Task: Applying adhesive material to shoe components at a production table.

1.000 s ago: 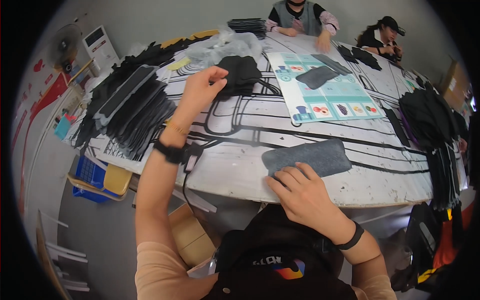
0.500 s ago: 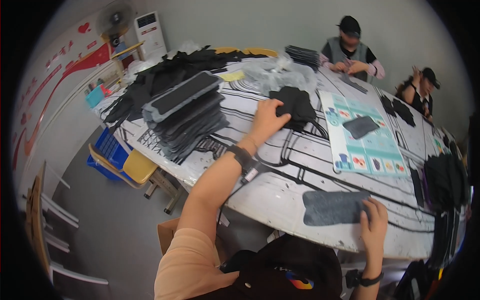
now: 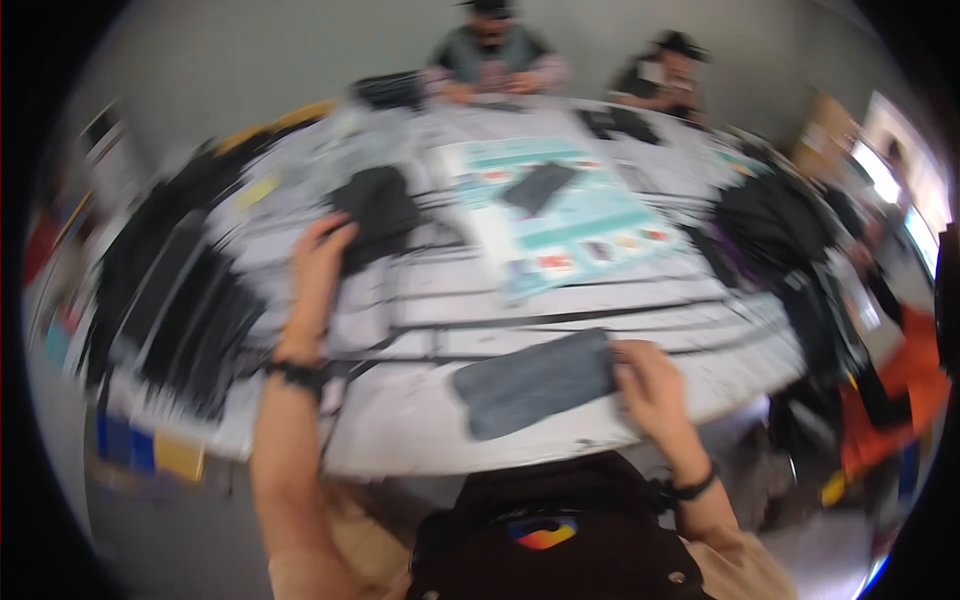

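Observation:
A flat dark grey fabric piece [image 3: 535, 385] with wavy ends lies near the table's front edge. My right hand [image 3: 652, 388] is closed at its right end, thumb and fingers at the cloth. Further off to the left, my left hand [image 3: 320, 250] reaches to the near-left side of a small pile of black fabric pieces [image 3: 378, 205]. The fingers of that hand look apart, touching or almost touching the pile; motion blur softens them. Another grey fabric piece [image 3: 540, 187] rests on a teal and white printed sheet [image 3: 590, 286] beyond.
A tall stack of grey and black fabric pieces [image 3: 180, 310] stands at the left, beside a heap of black cloth [image 3: 135, 235]. Clear plastic bags [image 3: 350, 145] lie behind. Black fabric [image 3: 775, 225] is piled at the right edge. Two people [image 3: 490, 60] sit across the table.
The whole view has swung to the right and blurred. My left hand remains by the black pile and my right hand by the grey piece, which now lies more slanted in view.

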Demonstrator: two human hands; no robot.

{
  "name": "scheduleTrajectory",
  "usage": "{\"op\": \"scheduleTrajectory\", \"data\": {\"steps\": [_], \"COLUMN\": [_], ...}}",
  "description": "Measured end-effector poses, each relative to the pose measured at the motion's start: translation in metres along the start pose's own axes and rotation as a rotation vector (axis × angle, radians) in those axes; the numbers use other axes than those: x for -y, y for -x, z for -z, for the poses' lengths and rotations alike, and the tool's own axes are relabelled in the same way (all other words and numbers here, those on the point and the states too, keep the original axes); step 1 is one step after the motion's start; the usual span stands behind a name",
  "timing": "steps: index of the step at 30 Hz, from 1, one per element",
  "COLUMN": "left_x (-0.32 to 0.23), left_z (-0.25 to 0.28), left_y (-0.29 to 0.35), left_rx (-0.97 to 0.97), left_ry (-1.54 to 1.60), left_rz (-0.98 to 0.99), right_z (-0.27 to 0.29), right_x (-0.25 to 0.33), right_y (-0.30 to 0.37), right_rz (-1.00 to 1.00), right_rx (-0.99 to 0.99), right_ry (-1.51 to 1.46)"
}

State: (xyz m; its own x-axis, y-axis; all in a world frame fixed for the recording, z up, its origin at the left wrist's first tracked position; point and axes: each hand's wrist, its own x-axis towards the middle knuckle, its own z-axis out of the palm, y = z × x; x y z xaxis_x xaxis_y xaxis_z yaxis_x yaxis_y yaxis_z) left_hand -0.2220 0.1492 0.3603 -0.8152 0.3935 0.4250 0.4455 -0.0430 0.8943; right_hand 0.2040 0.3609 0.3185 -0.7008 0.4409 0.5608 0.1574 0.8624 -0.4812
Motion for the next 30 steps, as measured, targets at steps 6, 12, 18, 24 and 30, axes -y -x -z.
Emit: {"op": "scheduleTrajectory", "data": {"steps": [6,12,18,24,30], "left_x": [0.078,0.085,0.049,-0.12,-0.141], "left_z": [0.064,0.06,0.087,0.055,0.005], "left_y": [-0.03,-0.045,-0.051,0.071,0.21], "left_rx": [-0.182,-0.302,-0.571,-0.65,0.188], "left_ry": [-0.557,-0.593,-0.71,-0.546,-0.349], "left_rz": [-0.278,-0.292,-0.273,-0.435,-0.772], "right_z": [-0.006,-0.002,0.002,0.006,0.032], "right_x": [0.012,0.003,0.003,0.007,0.02], "right_y": [0.002,0.002,0.003,0.008,0.02], "right_rz": [0.087,0.04,0.148,0.203,0.077], "right_rx": [-0.146,-0.254,-0.29,-0.267,0.122], "right_ry": [0.119,0.141,0.125,0.009,-0.476]}}
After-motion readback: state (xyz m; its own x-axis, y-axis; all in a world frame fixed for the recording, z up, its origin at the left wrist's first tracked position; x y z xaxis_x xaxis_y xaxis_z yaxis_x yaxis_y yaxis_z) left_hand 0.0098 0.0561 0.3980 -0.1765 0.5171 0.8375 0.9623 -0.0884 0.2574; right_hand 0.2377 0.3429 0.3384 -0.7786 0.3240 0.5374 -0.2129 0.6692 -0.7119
